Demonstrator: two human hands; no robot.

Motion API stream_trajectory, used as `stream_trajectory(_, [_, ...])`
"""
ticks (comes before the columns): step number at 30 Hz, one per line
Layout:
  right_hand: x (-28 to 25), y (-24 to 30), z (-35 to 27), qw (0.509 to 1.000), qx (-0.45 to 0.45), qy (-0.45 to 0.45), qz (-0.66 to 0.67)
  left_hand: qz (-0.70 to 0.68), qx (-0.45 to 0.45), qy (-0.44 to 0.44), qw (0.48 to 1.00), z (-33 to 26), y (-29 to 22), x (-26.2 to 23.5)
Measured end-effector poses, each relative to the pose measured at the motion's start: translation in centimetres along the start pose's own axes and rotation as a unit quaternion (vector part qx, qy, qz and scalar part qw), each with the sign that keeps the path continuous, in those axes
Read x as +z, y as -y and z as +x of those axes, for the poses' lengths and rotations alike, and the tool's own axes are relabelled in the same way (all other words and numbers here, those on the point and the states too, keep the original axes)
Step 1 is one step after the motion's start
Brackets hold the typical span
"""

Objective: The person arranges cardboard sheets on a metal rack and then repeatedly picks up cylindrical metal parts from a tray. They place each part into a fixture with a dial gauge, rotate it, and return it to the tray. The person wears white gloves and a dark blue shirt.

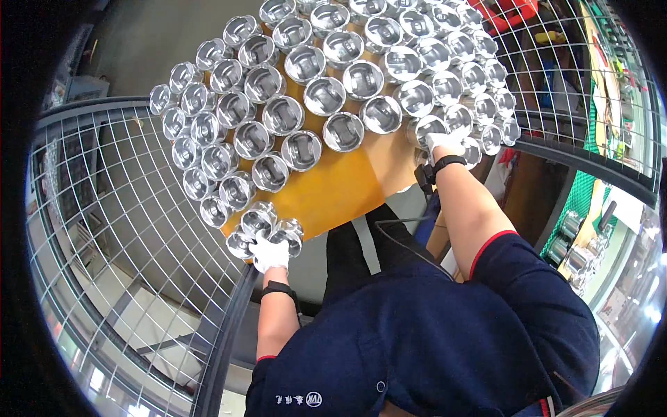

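Head view: left hand (269, 254) and right hand (447, 144) touch pistons (258, 218) flanking the sheet (323, 191); fingers' closure unclear; bumping neighbours might topple some.

Shiny silver pistons (343, 132), hollow ends up, standing in rows on yellow sheet (319, 191); three pistons (258, 218) bunched at near left corner.

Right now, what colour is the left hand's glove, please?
The glove is white, best in the head view.
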State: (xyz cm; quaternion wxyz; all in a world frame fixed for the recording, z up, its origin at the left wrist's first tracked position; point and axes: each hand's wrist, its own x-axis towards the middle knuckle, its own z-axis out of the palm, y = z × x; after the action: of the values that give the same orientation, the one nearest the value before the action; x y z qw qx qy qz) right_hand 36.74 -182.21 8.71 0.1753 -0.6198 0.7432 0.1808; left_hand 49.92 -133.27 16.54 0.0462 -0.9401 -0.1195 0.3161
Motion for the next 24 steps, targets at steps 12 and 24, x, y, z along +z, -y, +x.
stream_trajectory(12, [-4.3, -9.6, -7.4, 0.970, -0.240, 0.040, -0.001, -0.018, 0.022, -0.018, 0.999, 0.2, 1.0, 1.0])
stream_trajectory(24, [-19.1, -37.9, -29.6, 0.806, -0.167, 0.179, 0.539, -0.018, 0.325, 0.099, 0.940, 2.2, 3.3, 0.3])
